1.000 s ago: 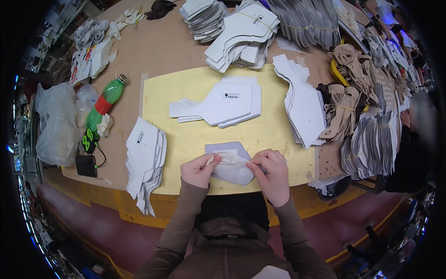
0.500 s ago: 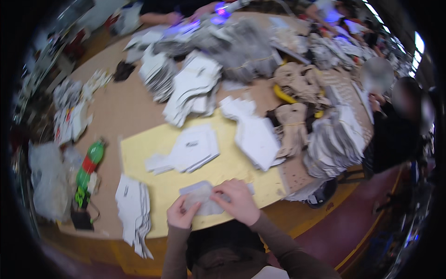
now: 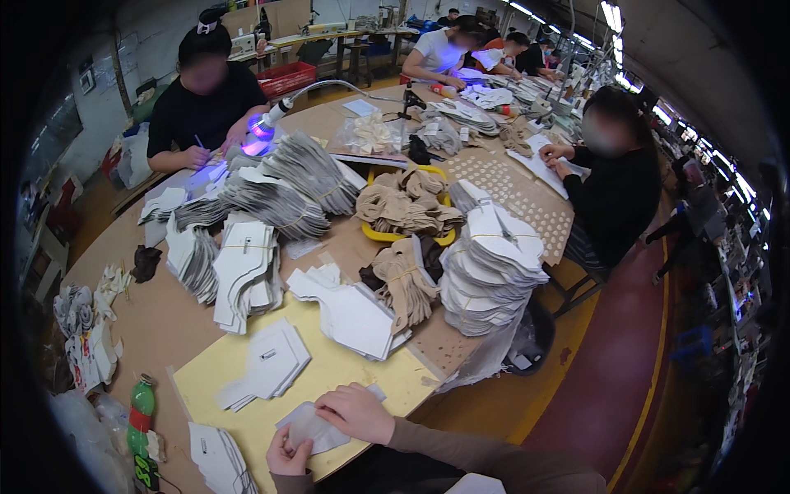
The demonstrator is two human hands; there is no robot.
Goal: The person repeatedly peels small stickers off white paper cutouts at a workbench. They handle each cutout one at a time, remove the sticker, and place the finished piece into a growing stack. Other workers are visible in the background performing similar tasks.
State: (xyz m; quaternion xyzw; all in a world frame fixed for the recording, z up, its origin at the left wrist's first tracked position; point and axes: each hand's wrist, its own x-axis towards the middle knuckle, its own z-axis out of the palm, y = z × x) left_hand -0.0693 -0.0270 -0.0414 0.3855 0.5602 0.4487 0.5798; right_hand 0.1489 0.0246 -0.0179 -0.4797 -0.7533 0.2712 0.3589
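Observation:
My left hand (image 3: 290, 454) is closed at the left edge of a thin grey, see-through piece of fabric (image 3: 309, 429), pinching it between thumb and fingers. My right hand (image 3: 360, 414) reaches over from the right, its fingers bent and closed on the upper right part of the fabric. Below it lies another pale grey piece (image 3: 377, 393), partly hidden by the right hand. Both rest on a yellow sheet (image 3: 341, 372) at the near table edge. Just beyond the hands is a small stack of white cut pieces (image 3: 270, 362); another white stack (image 3: 218, 463) sits left of my left hand.
Bundled white pieces (image 3: 494, 267), tan bundles (image 3: 403, 281) and a yellow basket (image 3: 381, 235) with tan pieces stand farther off. A green bottle (image 3: 141, 412) is at left. Co-workers (image 3: 210, 111) sit around the table, one under a lamp (image 3: 262, 127) with purple light.
My view has tilted up and turned right, so hands and table sit lower and farther left in the picture. Both hands remain on the grey fabric; the right now lies more across it.

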